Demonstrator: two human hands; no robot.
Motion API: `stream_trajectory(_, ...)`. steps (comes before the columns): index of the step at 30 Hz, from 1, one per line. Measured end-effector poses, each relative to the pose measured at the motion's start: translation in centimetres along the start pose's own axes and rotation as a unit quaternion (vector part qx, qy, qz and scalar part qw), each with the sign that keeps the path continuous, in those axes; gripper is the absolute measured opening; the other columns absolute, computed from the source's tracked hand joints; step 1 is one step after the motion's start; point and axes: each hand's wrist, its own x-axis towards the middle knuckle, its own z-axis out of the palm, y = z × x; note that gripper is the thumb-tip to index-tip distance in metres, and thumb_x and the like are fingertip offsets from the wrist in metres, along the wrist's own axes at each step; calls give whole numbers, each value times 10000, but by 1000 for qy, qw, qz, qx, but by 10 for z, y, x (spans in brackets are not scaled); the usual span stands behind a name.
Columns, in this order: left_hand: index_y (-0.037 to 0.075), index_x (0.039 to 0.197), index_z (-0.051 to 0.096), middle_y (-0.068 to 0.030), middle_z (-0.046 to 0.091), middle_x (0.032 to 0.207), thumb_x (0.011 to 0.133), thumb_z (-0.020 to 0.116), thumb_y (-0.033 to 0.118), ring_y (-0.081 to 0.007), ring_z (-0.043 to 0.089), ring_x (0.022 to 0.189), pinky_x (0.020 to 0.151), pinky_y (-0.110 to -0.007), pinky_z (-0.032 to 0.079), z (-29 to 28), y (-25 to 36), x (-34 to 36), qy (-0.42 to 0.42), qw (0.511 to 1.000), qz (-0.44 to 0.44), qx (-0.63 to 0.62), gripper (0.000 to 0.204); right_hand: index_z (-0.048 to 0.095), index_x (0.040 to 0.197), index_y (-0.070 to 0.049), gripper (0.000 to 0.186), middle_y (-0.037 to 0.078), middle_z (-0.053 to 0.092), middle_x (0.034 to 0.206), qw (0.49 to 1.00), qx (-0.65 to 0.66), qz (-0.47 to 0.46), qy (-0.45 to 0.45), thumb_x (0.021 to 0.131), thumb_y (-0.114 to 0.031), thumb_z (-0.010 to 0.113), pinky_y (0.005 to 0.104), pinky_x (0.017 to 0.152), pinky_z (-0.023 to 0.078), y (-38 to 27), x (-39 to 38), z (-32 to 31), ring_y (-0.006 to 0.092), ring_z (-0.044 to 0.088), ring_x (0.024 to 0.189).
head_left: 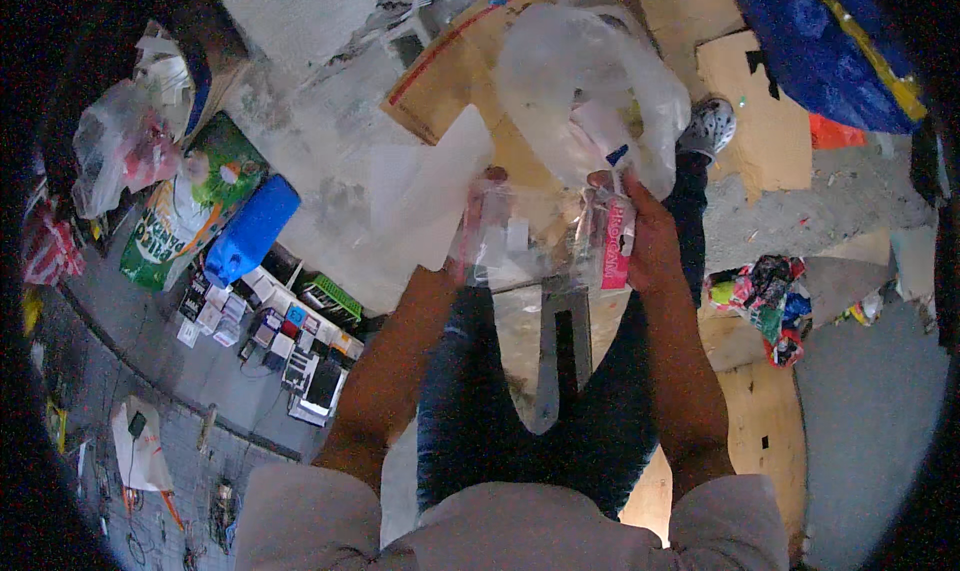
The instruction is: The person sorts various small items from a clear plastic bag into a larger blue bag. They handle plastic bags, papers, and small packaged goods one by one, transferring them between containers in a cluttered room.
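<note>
In front of my lap I hold a clear plastic packet [520, 246] spread between both hands. A pink printed strip [614, 246] runs down its right end. My right hand [648, 226] is closed on that end, fingers bent round the strip. On the other end, my left hand [470, 226] is closed too, its fingers partly hidden by the plastic. A white translucent sheet [440, 166] stands up beside the left hand; whether that hand holds it I cannot tell. Just beyond the hands lies a big whitish plastic bag [545, 81] with some things inside.
Brown cardboard [450, 81] lies under the bag. To the left are a green printed sack [170, 226], a blue bag [255, 231], and several small boxes and gadgets [290, 346]. Crumpled wrappers [770, 296] and a large blue bag [830, 51] are on the right.
</note>
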Motion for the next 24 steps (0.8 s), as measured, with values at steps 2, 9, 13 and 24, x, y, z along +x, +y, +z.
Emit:
stream_trajectory(2, 41, 1208, 558, -88, 613, 984, 981, 477, 353, -175, 581, 787, 700, -289, 521, -6, -4, 3, -19, 998, -13, -65, 394, 601, 1106, 13, 417, 102, 654, 941, 1000, -7, -13, -28, 982, -365, 476, 322, 706, 547, 1, -5, 8, 185, 648, 783)
stream_trajectory(9, 38, 1183, 516, -69, 574, 936, 964, 521, 280, -164, 570, 651, 569, -282, 524, 13, 17, 6, -139, 982, -123, -45, 326, 478, 1295, 37, 499, 127, 598, 1166, 986, -133, -48, -84, 976, -346, 487, 350, 871, 495, -2, -5, 6, 213, 596, 1022)
stream_trajectory(13, 36, 1168, 525, -105, 597, 996, 949, 532, 335, -201, 578, 637, 542, -324, 520, -66, -38, 50, -175, 980, 30, 89, 370, 469, 1311, 28, 462, 128, 574, 1253, 816, -521, -241, -66, 960, -273, 484, 360, 922, 462, 16, 13, -36, 216, 575, 1091)
stream_trajectory(24, 46, 1318, 478, -100, 607, 1189, 954, 442, 492, -181, 604, 768, 615, -333, 488, -70, 51, 58, -302, 941, -74, 134, 577, 572, 1064, -67, 184, 160, 632, 943, 766, -551, -331, -3, 903, -154, 564, 454, 762, 502, 7, 3, -29, 348, 612, 884)
